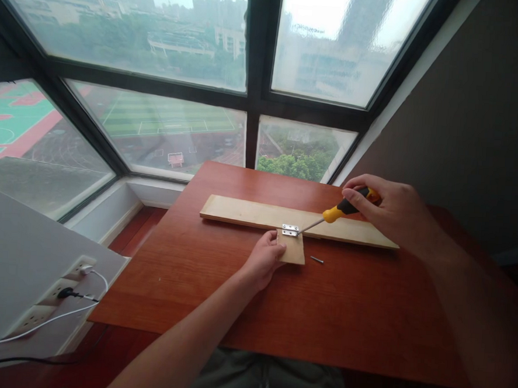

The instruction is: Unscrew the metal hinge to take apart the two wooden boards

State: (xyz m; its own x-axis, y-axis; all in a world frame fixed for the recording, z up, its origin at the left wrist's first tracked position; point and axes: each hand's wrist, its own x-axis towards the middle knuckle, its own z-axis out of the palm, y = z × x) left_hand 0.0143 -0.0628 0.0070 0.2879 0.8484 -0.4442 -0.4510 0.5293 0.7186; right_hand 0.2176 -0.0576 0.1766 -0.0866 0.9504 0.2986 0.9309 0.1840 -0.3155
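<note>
Nearest: grey-green drawstring trousers (230,376). Left hand (264,257) pinches small square pale wooden plate (294,253) by its left edge; probably light, stiff, best held there. Rightward of that grip: silver rectangular metal hinge (290,230), then yellow-and-black-handled screwdriver (335,214) held in right hand (384,201).

Beyond the grip of your left hand (264,259), the long board (249,211) lies across a low pass. To the grip's right, the screwdriver (331,215) in your right hand (389,209) blocks the way over that board. A thin metal rod (317,259) lies just right of the small wooden piece (294,252). Nearer you, between your forearms (202,325), bare tabletop (348,316) leaves room.
</note>
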